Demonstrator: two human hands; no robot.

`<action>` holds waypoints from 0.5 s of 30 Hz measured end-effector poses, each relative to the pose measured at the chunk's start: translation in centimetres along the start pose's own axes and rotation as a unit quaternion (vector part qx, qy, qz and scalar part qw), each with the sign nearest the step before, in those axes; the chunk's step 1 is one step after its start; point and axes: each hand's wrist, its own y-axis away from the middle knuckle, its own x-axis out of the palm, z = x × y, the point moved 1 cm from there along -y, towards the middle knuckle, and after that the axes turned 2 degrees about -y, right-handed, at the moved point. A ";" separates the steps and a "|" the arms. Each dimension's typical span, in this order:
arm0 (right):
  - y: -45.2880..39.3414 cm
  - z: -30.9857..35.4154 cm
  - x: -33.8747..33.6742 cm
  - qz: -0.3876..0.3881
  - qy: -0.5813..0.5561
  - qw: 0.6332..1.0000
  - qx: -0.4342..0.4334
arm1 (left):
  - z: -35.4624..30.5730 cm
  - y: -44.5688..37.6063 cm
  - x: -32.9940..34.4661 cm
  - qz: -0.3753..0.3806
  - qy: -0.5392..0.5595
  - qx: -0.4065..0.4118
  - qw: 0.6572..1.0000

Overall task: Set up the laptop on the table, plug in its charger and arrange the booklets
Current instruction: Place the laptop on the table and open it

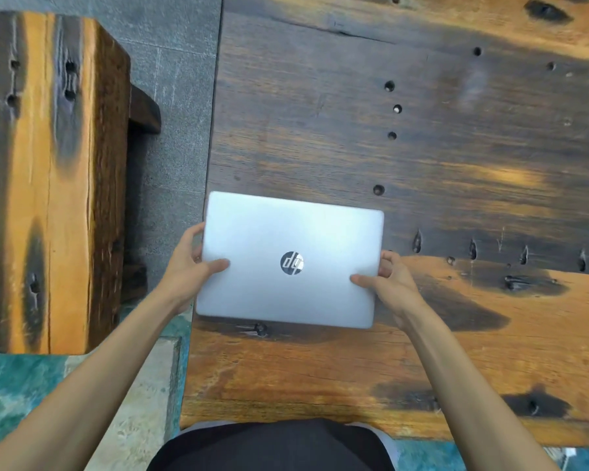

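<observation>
A silver laptop (291, 229) with its lid closed and a round logo on top is held over the left part of the wooden table (439, 158). My left hand (187, 263) grips its left edge, thumb on the lid and fingers underneath. Gripping the right edge the same way is my right hand (388, 280). The laptop's left edge sticks out slightly past the table's left edge. No charger or booklets are in view.
A heavy wooden bench (51, 185) stands to the left of the table on a grey stone floor (174, 62). The tabletop has knots and several small holes. My dark clothing shows at the table's near edge.
</observation>
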 end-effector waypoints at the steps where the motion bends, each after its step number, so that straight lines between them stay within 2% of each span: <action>1: 0.3 -0.1 -0.2 0.005 0.000 1.000 -0.009 | 0.0 0.4 -0.2 0.009 0.005 -0.003 1.000; 7: 3.7 -0.7 -1.5 0.019 -0.035 0.998 -0.048 | 0.1 3.6 -1.7 0.047 -0.002 -0.004 0.999; 15: 8.8 -3.8 -2.5 0.020 -0.074 0.994 -0.080 | 0.4 8.7 -2.1 0.063 -0.015 0.044 0.997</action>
